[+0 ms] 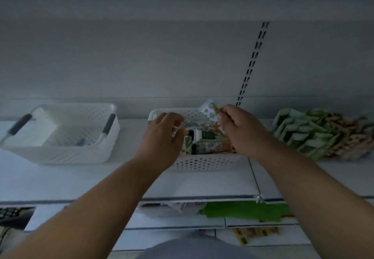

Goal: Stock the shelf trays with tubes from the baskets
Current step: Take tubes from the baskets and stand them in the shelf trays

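Observation:
A white perforated basket [204, 163] stands on the shelf in the middle, holding several tubes [206, 141] with orange and green print. My right hand [240, 131] is over the basket's right side and pinches one printed tube [209, 110], raised and tilted above the back rim. Over the left side of the basket, my left hand [162, 137] has its fingers curled round another tube [178, 132], mostly hidden by the hand.
A second white basket [66, 153] with dark handles stands at the left, nearly bare inside. Rows of green and brown tubes [315, 135] lie stocked at the right. The white shelf board [202, 186] runs in front; lower shelves with green packaging [242, 210] show below.

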The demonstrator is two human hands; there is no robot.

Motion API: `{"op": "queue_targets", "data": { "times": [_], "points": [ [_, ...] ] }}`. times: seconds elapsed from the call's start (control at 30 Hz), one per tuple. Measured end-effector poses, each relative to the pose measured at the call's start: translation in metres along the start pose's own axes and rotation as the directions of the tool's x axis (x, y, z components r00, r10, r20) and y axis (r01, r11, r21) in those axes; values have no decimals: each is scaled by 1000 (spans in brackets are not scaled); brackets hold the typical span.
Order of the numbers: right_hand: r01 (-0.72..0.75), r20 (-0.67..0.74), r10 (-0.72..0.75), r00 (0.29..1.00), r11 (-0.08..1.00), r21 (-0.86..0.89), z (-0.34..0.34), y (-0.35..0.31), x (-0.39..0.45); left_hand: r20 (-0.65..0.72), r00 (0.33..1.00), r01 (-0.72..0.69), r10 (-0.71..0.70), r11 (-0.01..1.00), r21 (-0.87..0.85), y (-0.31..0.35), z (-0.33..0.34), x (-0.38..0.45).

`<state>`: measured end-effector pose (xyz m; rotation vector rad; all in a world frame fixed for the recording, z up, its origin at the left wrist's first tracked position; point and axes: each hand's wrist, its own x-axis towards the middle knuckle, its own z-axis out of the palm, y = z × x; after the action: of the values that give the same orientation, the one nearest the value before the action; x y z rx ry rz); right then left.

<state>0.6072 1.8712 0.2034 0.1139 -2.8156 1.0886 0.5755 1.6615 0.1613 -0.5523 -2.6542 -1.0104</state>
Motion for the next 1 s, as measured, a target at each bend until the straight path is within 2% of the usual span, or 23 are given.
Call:
{"op": "queue_targets", "data": {
  "times": [0.07,0.17,0.27,0.37,0.47,0.6,0.67,0.8,0.9,1.0],
  "points": [
    [-78,-68,85,994,992,104,3,-5,-6,118,993,0,-13,994,108,-9,3,22],
    [-171,-104,220,970,920,353,14,-11,-18,317,949,-104,-3,941,323,-16,8,51],
    [-172,-118,272,955,831,529,20,-15,-28,454,890,-195,-28,878,437,-23,13,71],
    [-161,-136,293,946,792,588,19,-22,-33,528,849,-254,-16,864,435,-26,12,83],
    [-153,-130,306,943,746,648,18,-25,-35,508,852,-383,125,810,443,-24,4,77],
    [-127,-161,339,927,687,715,11,-23,-37,310,894,-418,323,851,319,-10,-13,49],
    [-114,-181,358,916,665,738,4,-20,-40,233,908,-398,347,890,223,4,-16,34],
    [-80,-265,409,873,657,750,-18,-6,-64,116,927,-349,357,933,-88,61,-6,10],
    [-39,-297,444,845,605,795,-45,13,-100,115,962,-210,247,941,-264,112,15,-7],
    [-33,-379,438,815,688,725,-83,39,-148,245,958,-14,153,871,-491,161,52,-27]
  ]
}}
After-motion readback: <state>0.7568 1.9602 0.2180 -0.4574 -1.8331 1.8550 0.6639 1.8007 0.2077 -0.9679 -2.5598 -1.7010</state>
